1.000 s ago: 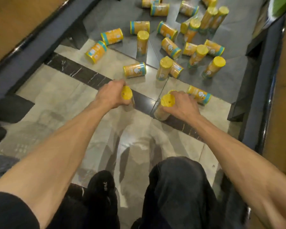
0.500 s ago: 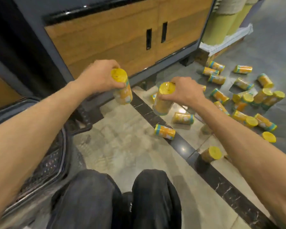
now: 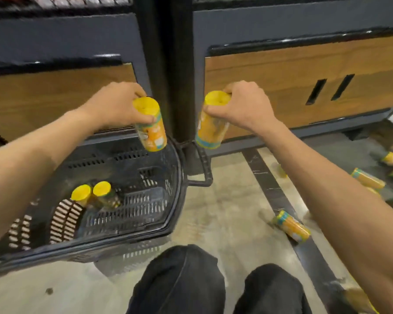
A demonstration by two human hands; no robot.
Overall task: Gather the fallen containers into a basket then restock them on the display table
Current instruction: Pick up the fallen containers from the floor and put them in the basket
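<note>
My left hand (image 3: 116,105) grips a yellow-lidded orange container (image 3: 151,129) by its top, held over the far right corner of the black plastic basket (image 3: 132,230). My right hand (image 3: 243,105) grips a second container (image 3: 211,130) by its lid, in the air just right of the basket, above its handle (image 3: 202,168). Two containers (image 3: 93,196) stand inside the basket at its left. A fallen container (image 3: 292,225) lies on the floor under my right forearm, and several more (image 3: 377,175) lie at the right edge.
A dark display cabinet with wood panels (image 3: 293,87) stands straight ahead, with a black post (image 3: 166,75) between its two halves. My knees in black trousers (image 3: 191,279) are at the bottom. A dark marble strip (image 3: 270,184) crosses the tiled floor.
My view has swung left from the pile of fallen containers to the basket. Both hands lifted a container off the floor and carried it left, the left one now above the basket.
</note>
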